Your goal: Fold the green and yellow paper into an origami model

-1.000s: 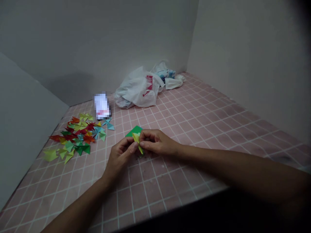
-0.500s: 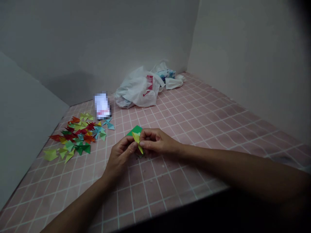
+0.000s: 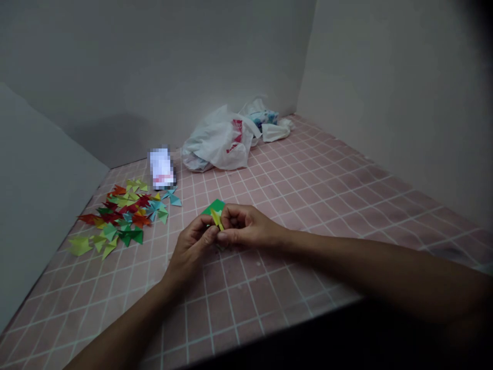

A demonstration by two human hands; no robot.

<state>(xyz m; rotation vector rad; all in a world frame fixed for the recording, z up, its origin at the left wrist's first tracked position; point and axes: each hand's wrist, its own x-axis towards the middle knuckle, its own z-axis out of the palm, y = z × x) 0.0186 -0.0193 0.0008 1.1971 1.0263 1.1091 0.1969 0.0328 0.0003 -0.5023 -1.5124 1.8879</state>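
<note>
In the head view, we see two bare hands at work over a pink tabletop with a white grid point(image 3: 308, 174), gathered at the near edge of a flat green paper sheet point(image 3: 216, 205), from which we take our bearings. The left hand point(image 3: 192, 240) is nearly closed, its thumb and curled forefinger pinching a small folded yellow paper piece point(image 3: 216, 218). The right hand point(image 3: 252, 226) — also nearly closed, its fingers curled in — grips the same piece between thumb and fingers, the two thumb tips close together. We find the yellow piece upright at an angle, just in front of the sheet and partly hidden by the fingers.

To the left of the sheet we count many folded paper shapes in red, orange, yellow, green and light blue point(image 3: 110, 232), some overlapping. Beyond it, to the left, lies a phone with a lit, pixelated screen point(image 3: 162, 167). Directly beyond the sheet sits a crumpled white plastic bag with red markings point(image 3: 215, 141); farther beyond, to the right, we see a blue-and-white patterned package point(image 3: 267, 117).
</note>
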